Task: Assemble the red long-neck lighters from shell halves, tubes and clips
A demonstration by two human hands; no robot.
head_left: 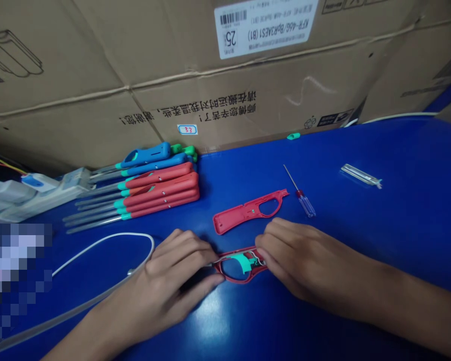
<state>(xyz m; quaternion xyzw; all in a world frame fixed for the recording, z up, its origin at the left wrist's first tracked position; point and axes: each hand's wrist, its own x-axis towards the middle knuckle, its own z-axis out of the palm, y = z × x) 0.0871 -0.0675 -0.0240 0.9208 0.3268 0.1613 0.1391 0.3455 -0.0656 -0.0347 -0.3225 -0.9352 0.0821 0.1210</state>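
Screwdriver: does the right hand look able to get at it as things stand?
Probably yes: the screwdriver lies bare on the table just beyond the right hand, nothing between them, though its fingers are on the open lighter.

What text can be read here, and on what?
"KFR-46G/BpR3AES1(B1)", upside down: white label, upper box.
"25": same label.
"33": small sticker, lower box.
"师傅您辛苦了!请在搬运时对我温柔些,谢谢您!", upside down: lower box.
Label's fine print, corner marks: too small.
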